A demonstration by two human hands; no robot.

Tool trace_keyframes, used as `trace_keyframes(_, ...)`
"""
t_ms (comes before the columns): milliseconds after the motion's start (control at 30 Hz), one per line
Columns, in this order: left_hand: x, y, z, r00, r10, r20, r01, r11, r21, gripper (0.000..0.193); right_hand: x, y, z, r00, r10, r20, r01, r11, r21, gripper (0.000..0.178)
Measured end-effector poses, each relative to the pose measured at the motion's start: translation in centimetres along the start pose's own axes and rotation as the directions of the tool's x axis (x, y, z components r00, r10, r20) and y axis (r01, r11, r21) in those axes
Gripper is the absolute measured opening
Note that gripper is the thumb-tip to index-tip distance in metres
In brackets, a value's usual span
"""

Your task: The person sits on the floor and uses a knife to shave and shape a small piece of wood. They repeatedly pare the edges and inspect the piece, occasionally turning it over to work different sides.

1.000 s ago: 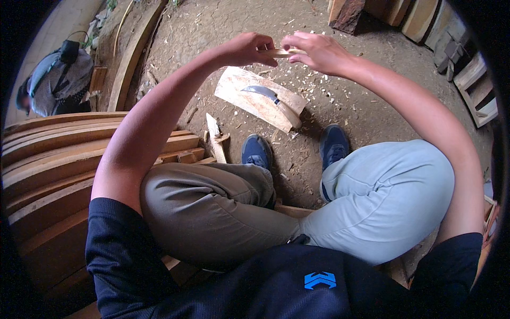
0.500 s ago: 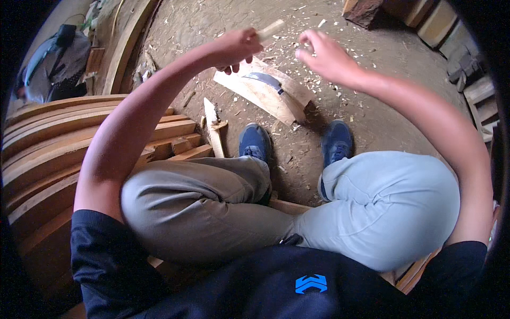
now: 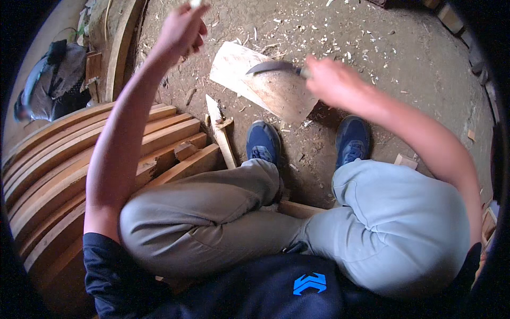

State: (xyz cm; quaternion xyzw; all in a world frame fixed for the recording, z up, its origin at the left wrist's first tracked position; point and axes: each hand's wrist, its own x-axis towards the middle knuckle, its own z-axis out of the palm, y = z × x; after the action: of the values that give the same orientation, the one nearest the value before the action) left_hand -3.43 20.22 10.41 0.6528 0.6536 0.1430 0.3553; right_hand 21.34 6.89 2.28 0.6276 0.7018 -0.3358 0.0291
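Over the pale, flat wooden block (image 3: 284,95) | my right hand's (image 3: 332,78) fingers clamp the curved, grey-steel knife (image 3: 272,66); my left hand's (image 3: 182,29), a pale, cropped piece (image 3: 196,2) | loose grip could drop the blade

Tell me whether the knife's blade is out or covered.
Out: the knife blade shows bare and curved against the wooden block, with nothing covering it.

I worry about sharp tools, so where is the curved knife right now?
In the head view, the curved knife is in the upper middle, at the fingers of the right hand, its blade pointing left against the pale wooden block.
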Motion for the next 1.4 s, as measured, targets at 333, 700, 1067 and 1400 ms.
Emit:
trace_keyframes(333, 6.0, -3.8, -5.5, 0.958, -0.2, -0.206, 0.147, 0.957, -0.248, 0.041, -6.3, 3.0, -1.2, 0.949, -0.209, 0.236, 0.103, 0.914, 0.393, 0.037)
trace_keyframes(700, 2.6, -4.6, -3.5, 0.962, -0.264, 0.063, 0.267, 0.963, -0.03, 0.042, -4.0, 7.8, -3.0, 0.987, -0.074, -0.14, 0.117, 0.934, 0.338, 0.034)
trace_keyframes(1067, 2.7, -4.0, -4.1, 0.981, -0.193, 0.026, 0.194, 0.974, -0.119, 0.037, -3.3, 11.1, -2.1, 0.993, -0.112, -0.028, 0.112, 0.886, 0.45, 0.033)
trace_keyframes(1400, 5.2, -5.8, -3.6, 0.966, -0.256, -0.024, 0.257, 0.966, 0.015, 0.044, -2.5, 2.6, 1.1, 0.97, -0.226, 0.084, 0.184, 0.92, 0.347, 0.032)
